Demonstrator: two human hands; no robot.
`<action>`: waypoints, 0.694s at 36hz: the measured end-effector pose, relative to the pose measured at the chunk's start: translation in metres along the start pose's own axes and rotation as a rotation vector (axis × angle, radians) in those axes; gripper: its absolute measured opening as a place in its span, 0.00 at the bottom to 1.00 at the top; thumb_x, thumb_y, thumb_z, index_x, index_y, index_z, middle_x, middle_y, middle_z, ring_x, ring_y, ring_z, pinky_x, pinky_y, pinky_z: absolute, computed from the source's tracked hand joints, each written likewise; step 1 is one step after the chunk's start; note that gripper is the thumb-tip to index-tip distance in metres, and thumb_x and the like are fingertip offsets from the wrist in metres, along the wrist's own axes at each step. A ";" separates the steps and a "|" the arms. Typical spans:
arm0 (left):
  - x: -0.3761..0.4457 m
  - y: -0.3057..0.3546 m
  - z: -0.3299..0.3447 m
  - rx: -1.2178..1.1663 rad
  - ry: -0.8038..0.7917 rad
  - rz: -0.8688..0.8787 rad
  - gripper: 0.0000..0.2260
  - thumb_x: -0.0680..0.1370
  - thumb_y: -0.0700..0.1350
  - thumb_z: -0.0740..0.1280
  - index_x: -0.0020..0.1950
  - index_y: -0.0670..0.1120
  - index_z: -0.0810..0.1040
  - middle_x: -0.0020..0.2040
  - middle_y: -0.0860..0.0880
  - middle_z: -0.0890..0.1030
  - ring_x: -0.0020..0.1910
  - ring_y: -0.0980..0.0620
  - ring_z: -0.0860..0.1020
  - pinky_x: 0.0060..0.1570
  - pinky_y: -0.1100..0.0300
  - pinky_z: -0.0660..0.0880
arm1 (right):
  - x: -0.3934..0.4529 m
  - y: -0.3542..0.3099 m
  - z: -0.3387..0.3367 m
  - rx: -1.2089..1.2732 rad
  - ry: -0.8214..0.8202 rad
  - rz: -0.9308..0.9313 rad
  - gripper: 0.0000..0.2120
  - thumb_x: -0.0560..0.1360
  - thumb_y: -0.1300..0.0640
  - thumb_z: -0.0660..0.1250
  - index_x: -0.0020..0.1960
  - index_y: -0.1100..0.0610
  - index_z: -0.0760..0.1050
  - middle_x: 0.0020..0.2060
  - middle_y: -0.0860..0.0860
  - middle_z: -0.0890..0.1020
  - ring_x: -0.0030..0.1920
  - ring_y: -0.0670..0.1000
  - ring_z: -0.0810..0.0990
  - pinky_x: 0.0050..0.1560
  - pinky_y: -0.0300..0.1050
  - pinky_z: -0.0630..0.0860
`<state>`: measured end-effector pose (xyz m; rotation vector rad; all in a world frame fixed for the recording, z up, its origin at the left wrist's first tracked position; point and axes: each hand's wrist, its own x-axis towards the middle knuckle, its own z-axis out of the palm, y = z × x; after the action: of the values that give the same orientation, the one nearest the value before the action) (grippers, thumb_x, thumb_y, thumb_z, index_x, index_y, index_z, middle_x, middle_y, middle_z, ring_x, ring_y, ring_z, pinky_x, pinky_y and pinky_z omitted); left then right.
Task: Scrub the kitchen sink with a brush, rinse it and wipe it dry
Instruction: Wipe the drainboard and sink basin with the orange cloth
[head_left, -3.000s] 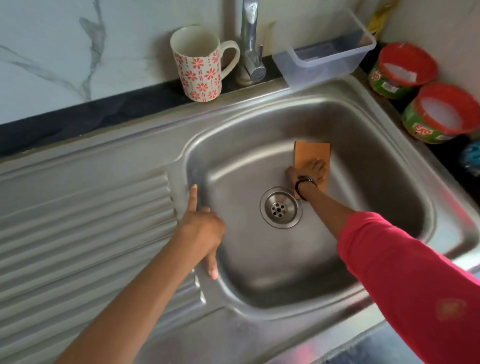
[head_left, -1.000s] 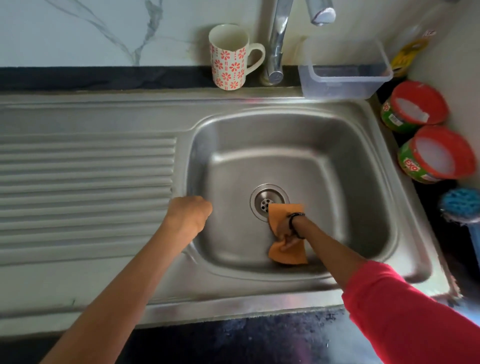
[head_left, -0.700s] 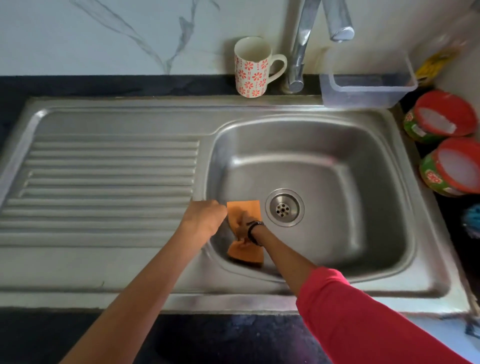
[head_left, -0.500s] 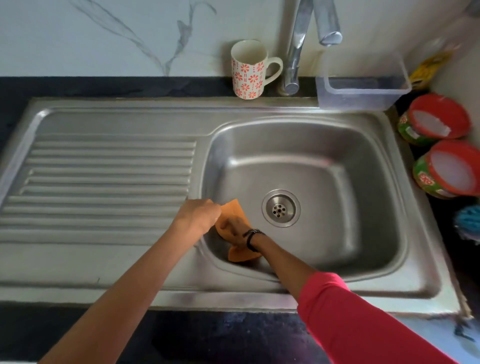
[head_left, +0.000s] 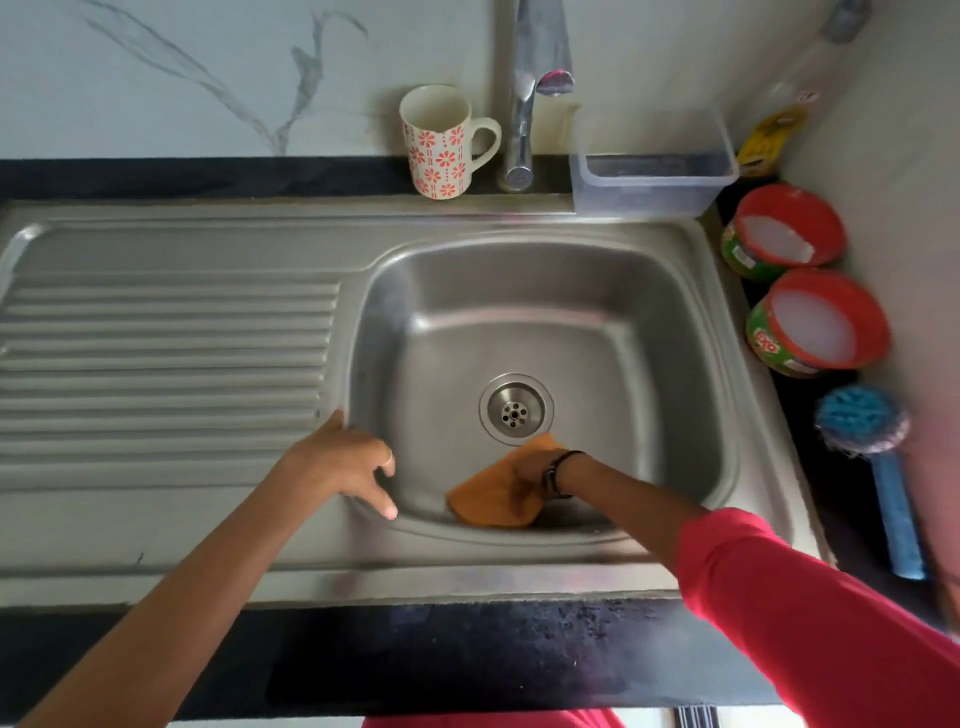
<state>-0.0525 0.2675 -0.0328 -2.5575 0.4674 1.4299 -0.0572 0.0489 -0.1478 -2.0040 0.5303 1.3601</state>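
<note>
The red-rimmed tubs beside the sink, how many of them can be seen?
2. One tub stands right of the sink's back corner; the other tub stands just in front of it, behind the blue brush. Others may be outside the view.

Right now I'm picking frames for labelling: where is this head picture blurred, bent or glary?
Head view: the right hand on the orange cloth is motion-smeared; the blue dish brush at the right edge is soft; wide-angle distortion bows the sink's front rim; soft sheen, no harsh glare, on the steel basin wall.
</note>
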 end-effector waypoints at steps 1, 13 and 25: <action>0.000 0.001 0.001 0.021 -0.025 0.002 0.30 0.71 0.61 0.68 0.70 0.51 0.69 0.65 0.49 0.75 0.68 0.50 0.68 0.72 0.53 0.41 | 0.018 0.012 -0.007 -0.026 0.035 -0.017 0.07 0.66 0.67 0.68 0.45 0.63 0.77 0.43 0.56 0.79 0.43 0.54 0.78 0.51 0.49 0.78; -0.015 0.013 0.003 0.092 -0.043 -0.025 0.31 0.72 0.59 0.68 0.72 0.49 0.66 0.66 0.47 0.74 0.70 0.46 0.66 0.73 0.52 0.42 | -0.013 0.067 -0.067 -0.929 0.260 0.001 0.21 0.77 0.57 0.60 0.69 0.58 0.68 0.67 0.57 0.71 0.67 0.57 0.71 0.66 0.50 0.68; -0.020 0.009 0.031 0.098 0.227 0.034 0.35 0.74 0.59 0.64 0.76 0.47 0.56 0.75 0.47 0.59 0.76 0.49 0.50 0.72 0.48 0.39 | -0.042 0.036 -0.064 -0.779 -0.100 0.229 0.14 0.73 0.61 0.56 0.29 0.56 0.60 0.17 0.51 0.66 0.17 0.49 0.64 0.22 0.34 0.60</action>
<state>-0.0906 0.2720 -0.0317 -2.6550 0.6016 1.1005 -0.0541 -0.0230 -0.1030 -2.5026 0.1881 2.0179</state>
